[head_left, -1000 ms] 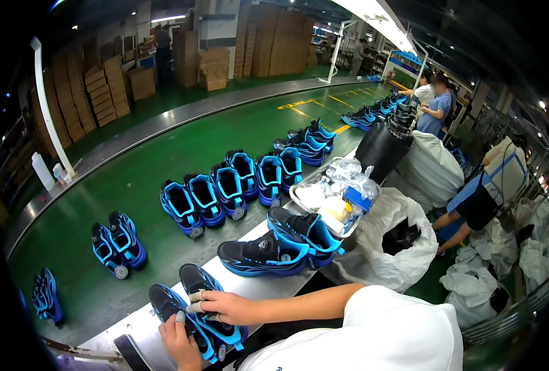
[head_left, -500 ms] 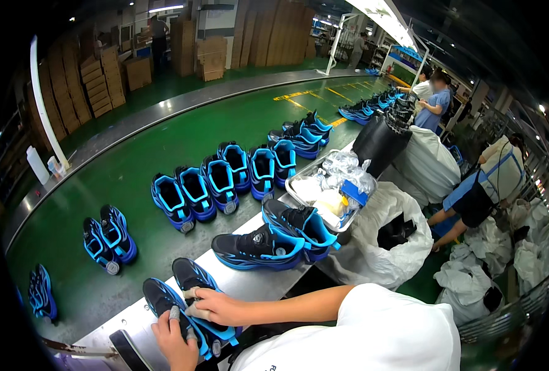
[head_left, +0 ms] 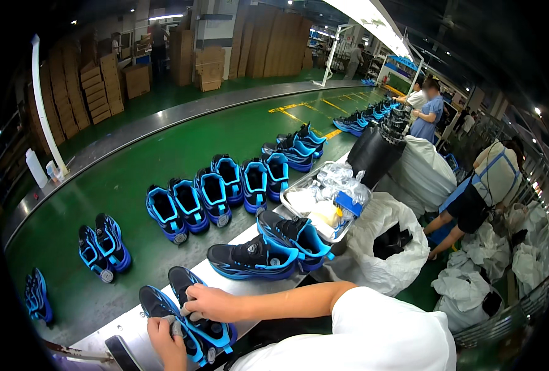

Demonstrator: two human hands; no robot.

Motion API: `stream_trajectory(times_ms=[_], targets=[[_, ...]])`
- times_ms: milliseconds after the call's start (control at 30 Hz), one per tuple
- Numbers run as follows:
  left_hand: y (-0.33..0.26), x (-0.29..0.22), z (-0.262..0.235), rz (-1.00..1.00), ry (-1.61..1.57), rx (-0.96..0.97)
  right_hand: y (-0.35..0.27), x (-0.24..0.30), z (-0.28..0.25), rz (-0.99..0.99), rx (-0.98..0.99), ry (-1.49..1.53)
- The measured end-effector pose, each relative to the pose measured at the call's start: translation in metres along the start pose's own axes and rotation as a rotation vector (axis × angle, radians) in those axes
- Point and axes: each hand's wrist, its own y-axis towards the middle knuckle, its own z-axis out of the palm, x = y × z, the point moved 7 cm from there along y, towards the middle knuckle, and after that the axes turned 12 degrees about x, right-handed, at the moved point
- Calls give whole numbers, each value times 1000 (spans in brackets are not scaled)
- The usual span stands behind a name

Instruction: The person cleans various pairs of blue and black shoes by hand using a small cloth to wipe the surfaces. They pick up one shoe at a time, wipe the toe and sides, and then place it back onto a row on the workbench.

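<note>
Blue shoes [head_left: 191,321]: we wiped them at the bench's near edge.
Left hand [head_left: 166,334]: gripped a cloth [head_left: 175,326].
Right hand [head_left: 209,303]: steadied one shoe, fingers closed over it.
Next: probably needs turning.

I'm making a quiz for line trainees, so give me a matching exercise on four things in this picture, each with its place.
Things:
1. right hand
2. metal tray
3. white sack
4. row of five shoes

Places:
A. on the green belt, standing side by side
B. on the shoe pair nearest the person, as is the left hand
C. at the bench edge, filled with white and clear wrapped items
D. right of the bench, open, with dark items inside

Pairs: 1-B, 2-C, 3-D, 4-A
</note>
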Motion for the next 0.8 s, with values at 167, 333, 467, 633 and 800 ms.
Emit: stream_trajectory(times_ms=[167, 333, 467, 633, 800], targets=[[9, -21, -15, 80, -72, 134, 6, 5, -20, 59, 150, -5], [8, -14, -8, -2, -47, 3, 9, -3, -13, 167, 168, -85], [2, 12, -1, -112, -190, 263, 7, -1, -19, 78, 197, -65], [12, -9, -4, -183, -156, 178, 7, -11, -6, 5, 254, -36], [12, 8, 3, -173, -289, 357, 1, -6, -25, 34, 280, 40]])
